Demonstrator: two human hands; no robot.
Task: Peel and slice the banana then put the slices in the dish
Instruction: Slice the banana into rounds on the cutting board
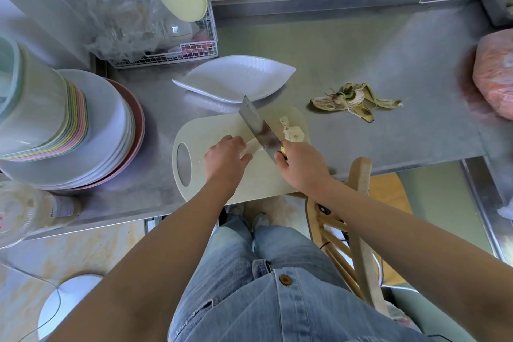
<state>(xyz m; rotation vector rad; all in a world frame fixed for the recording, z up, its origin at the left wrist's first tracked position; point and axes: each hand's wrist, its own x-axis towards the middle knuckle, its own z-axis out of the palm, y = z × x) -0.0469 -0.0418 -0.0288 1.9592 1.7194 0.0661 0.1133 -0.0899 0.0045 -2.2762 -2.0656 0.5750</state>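
The peeled banana (254, 145) lies on the pale cutting board (211, 130), which sits right at the near edge of the metal surface (388, 64). The left hand (224, 159) is curled over the banana's left part and pins it down. The right hand (301, 166) is wrapped round the handle of a broad knife (258, 126), whose blade stands across the banana at the cut end. A small cluster of slices (294, 133) lies on the board just right of the blade. The white dish (236, 78) sits just beyond the board with nothing in it, and the peel (352, 100) lies well off to the right.

The slicing looks partly done and no slice has reached the dish.

The main risk, as I judge it, is to the left fingertips (245, 158), which lie near the blade. As the banana shortens, that gap narrows unless the hand creeps back. The soft fruit could also slip or squash under a hard press. A shove on a board this near the edge could tip it toward the person's legs. Slices may cling to the wide blade and drop short of the dish.
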